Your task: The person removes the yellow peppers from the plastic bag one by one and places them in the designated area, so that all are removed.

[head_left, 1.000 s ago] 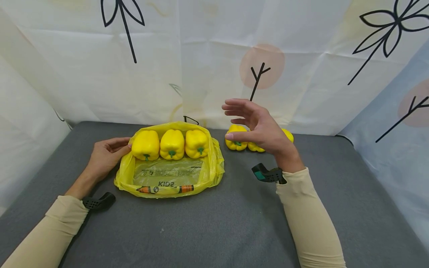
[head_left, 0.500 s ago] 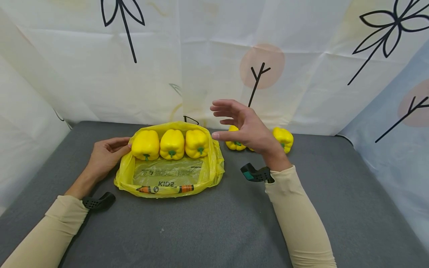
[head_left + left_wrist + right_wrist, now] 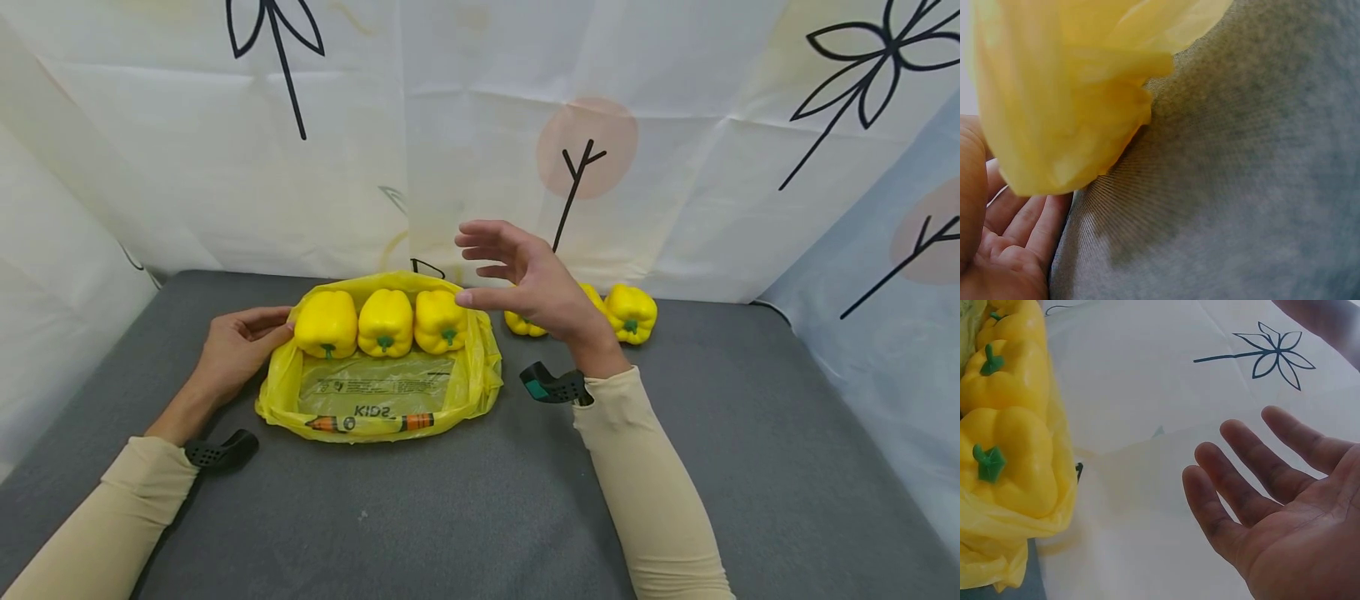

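At nine o'clock on the yellow bag (image 3: pixel 483 367), the left hand (image 3: pixel 232 354) pinches the rim between thumb and fingers. The bag sits on the grey bench (image 3: pixel 465 517) with its mouth open upward (a printed crayon and the letters KIDS show on the film). Inside, three yellow peppers (image 3: pixel 385 322) stand in a row along the far wall, at ten, twelve and two o'clock, green stems pointing roughly toward six. The right hand (image 3: pixel 525 279) hangs in the air at the bag's two o'clock, fingers spread and holding nothing. Beyond the bag, near three o'clock, more yellow peppers (image 3: pixel 632 314) rest on the bench, partly hidden behind that hand. Both wrists wear black bands (image 3: pixel 557 385) below beige sleeves (image 3: pixel 645 475); a white cloth (image 3: pixel 465 150) with line-drawn plants hangs behind.
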